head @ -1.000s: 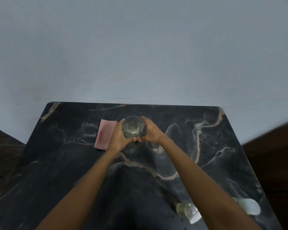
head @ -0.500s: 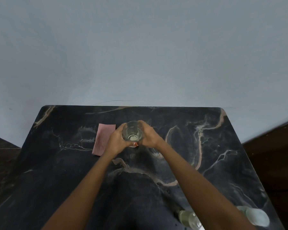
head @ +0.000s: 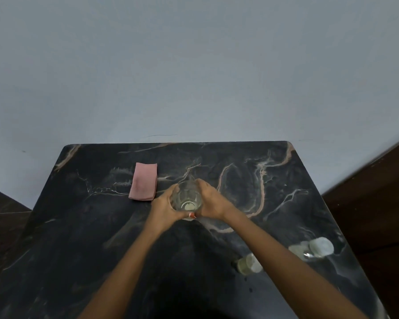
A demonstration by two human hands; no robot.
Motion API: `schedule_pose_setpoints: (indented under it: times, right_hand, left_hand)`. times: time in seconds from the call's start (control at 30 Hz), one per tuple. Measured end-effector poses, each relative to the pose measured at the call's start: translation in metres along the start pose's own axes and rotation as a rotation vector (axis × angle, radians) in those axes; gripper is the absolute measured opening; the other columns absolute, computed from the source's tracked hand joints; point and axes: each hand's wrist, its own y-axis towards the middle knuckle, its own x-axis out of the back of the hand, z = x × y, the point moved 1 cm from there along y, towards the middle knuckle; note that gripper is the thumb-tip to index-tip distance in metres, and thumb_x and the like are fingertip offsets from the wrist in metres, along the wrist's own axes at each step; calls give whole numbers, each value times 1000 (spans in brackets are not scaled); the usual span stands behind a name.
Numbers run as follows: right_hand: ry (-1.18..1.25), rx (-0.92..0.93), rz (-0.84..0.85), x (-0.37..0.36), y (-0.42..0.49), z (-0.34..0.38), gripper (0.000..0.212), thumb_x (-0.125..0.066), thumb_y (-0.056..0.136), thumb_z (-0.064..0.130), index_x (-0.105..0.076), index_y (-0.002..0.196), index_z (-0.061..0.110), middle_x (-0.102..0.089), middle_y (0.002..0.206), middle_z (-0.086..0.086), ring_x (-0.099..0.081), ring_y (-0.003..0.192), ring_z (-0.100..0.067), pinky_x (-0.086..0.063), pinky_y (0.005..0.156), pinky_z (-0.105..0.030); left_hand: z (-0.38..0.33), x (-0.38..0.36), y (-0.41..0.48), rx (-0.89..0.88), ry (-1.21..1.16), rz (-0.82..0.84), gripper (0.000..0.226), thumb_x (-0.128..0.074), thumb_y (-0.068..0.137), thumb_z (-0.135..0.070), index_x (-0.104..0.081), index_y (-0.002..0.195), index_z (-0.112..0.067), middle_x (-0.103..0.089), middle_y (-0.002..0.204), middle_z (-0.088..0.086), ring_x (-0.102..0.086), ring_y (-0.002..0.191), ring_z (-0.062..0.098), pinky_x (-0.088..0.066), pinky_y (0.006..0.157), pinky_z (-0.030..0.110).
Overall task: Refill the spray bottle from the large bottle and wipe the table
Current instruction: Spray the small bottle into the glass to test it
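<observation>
— Black marble table (head: 286, 203) against a pale wall (head: 194, 65); where is the clear bottle (head: 186, 199)?
— Mid-table, upright, its long axis toward the camera; left hand (head: 164, 208) and right hand (head: 213, 203) curl round its sides, pressed on it.
— And the spray bottle?
— Probably by the near right corner, nearer the right hand; one pale container (head: 248, 264), partly behind the forearm, and a second container (head: 318, 248); too blurred to tell which; the pink cloth (head: 144, 181) lies far left.
</observation>
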Motion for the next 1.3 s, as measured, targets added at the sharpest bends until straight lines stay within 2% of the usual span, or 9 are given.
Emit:
schedule_pose_setpoints:
  times: [0.13, 0.2, 0.3, 0.47, 0.57, 0.67, 0.8, 1.17, 1.3]
  right_hand:
    - [36, 0, -18, -9, -38, 9, 90, -81, 62, 9, -26, 133, 0, -42, 130, -16, -45, 120, -27, -39, 103, -31]
    - [50, -19, -32, -17, -56, 11, 92, -81, 63, 10, -23, 134, 1, -39, 133, -16, -45, 122, -27, -39, 104, -34]
    - [48, -68, -65, -30, -78, 12, 86, -79, 66, 10, -25, 133, 2, -39, 134, -18, -46, 120, -30, -42, 99, -41]
    - [75, -115, -107, -51, -106, 12, 81, -77, 70, 12, -26, 132, 3, -38, 133, -18, -45, 120, -29, -42, 99, -41]
    - [110, -159, -110, -62, -120, 11, 79, -74, 73, 16, -24, 134, 6, -36, 134, -16, -45, 120, -29, -42, 98, -40]
    - [104, -181, -111, -70, -129, 10, 77, -73, 73, 18, -25, 133, 6, -36, 135, -15, -48, 117, -29, -44, 94, -39]
    - [102, -205, -93, -77, -136, 6, 86, -73, 73, 18, -19, 138, 7, -31, 141, -13, -43, 124, -28, -41, 99, -39]
    - [81, -230, -79, -86, -140, 0, 87, -74, 72, 15, -17, 138, 6, -34, 138, -15, -51, 115, -33, -45, 93, -45]
    - [32, -228, -48, -87, -140, -1, 93, -73, 74, 13, -9, 141, 5, -27, 143, -15, -48, 120, -32, -44, 96, -41]
  left_hand:
    - [5, -9, -35, 24, -45, 5, 96, -85, 51, -3, -37, 135, -10, -55, 130, 8, -53, 116, 17, -42, 103, 37]
    - [7, -13, -51, 36, -74, 27, 97, -84, 52, 0, -35, 136, -9, -53, 132, 9, -52, 117, 15, -41, 104, 37]
    - [11, -19, -71, 38, -106, 48, 96, -82, 52, 4, -36, 135, -8, -54, 128, 6, -52, 115, 13, -42, 101, 31]
    - [20, -28, -99, 51, -150, 104, 97, -82, 52, 6, -36, 135, -9, -54, 118, -7, -55, 105, 1, -44, 86, 9]
    - [27, -33, -111, 50, -169, 108, 97, -82, 50, 9, -37, 134, -7, -56, 120, -3, -56, 105, 3, -44, 88, 9]
    - [35, -37, -118, 49, -158, 127, 95, -82, 49, 10, -40, 129, -19, -60, 108, -14, -59, 94, -11, -44, 81, 5]
    - [47, -41, -122, 46, -121, 127, 87, -83, 48, 8, -46, 110, -41, -63, 102, -20, -61, 96, -7, -46, 82, 9]
    - [59, -46, -123, 35, -87, 155, 86, -85, 48, 2, -44, 110, -43, -59, 109, -21, -58, 102, -8, -45, 85, 9]
    - [57, -46, -124, 32, -60, 158, 88, -85, 52, -3, -39, 121, -33, -51, 113, -24, -54, 104, -10, -43, 91, 13]
